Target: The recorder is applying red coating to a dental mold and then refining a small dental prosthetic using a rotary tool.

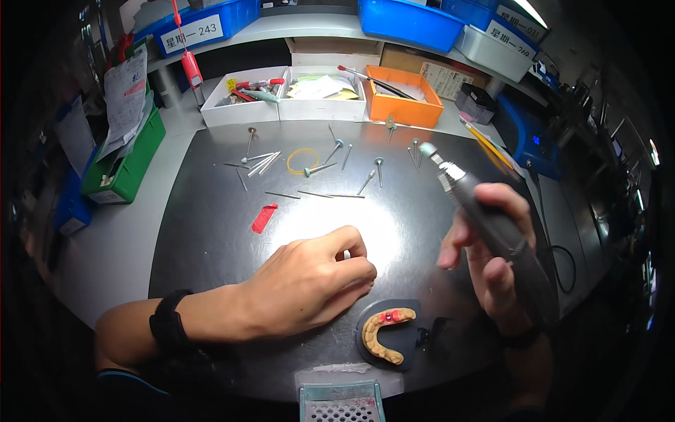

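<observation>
My right hand is raised at the right, its fingers around a black rotary handpiece. A pale green rounded tip sits at the handpiece's upper end, which points up and left. In the middle of the dark mat, my left hand rests with its fingers curled into a pinch. A small whitish spot shows between thumb and forefinger, too little to name. Just below that hand lies a tan dental arch model on a dark base, with a red-pink patch and a small metallic spot on it.
Several loose burs lie across the far mat beside a yellow rubber band and a red strip. White boxes and an orange box line the back. A perforated tray is at the near edge.
</observation>
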A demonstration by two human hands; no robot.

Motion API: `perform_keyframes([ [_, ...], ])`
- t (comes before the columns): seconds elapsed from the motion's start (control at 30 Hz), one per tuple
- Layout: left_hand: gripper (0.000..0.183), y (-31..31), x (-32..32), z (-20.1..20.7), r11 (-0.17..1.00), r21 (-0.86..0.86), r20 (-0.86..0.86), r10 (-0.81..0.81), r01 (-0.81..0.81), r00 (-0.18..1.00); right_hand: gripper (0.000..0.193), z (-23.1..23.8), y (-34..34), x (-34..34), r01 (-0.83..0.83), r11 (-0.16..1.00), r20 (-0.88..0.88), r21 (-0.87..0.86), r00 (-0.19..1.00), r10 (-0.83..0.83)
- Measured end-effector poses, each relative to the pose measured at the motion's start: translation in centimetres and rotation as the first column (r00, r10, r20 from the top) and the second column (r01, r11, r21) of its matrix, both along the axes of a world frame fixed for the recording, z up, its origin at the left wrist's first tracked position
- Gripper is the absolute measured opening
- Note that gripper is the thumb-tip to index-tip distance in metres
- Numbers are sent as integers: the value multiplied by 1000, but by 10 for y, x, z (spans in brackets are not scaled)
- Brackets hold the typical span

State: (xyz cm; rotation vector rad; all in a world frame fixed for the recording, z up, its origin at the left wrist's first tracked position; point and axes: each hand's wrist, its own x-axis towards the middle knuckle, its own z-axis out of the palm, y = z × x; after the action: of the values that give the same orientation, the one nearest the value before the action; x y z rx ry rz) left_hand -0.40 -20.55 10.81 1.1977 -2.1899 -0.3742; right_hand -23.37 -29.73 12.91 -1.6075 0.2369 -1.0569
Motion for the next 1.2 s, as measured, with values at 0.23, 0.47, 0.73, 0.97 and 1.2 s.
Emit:
perform_keyframes([
  [0.23, 20, 14, -6, 12, 686, 515, -853, 354, 514, 383, 49, -12, 24, -5, -80, 997, -4, 8, 997, 80],
  [0.47, 25, 18, -5, 4, 600, 485, -865, 437, 636, 248, 54, -12, 18, -4, -196, 944, -77, -263, 980, 182],
  [0.73, 26, 20, -8, -6, 605, 414, -899, 390, 680, 201, 48, -14, 17, -9, -384, 908, -28, -166, 922, 385],
  [0.97, 28, 21, -8, -5, 595, 472, -874, 414, 650, 256, 54, 4, 14, -19, -402, 891, -224, -210, 907, 356],
  [1.2, 24, 22, -10, -4, 642, 445, -887, 411, 625, 210, 55, -10, 12, -13, -428, 869, -119, -247, 904, 411],
])
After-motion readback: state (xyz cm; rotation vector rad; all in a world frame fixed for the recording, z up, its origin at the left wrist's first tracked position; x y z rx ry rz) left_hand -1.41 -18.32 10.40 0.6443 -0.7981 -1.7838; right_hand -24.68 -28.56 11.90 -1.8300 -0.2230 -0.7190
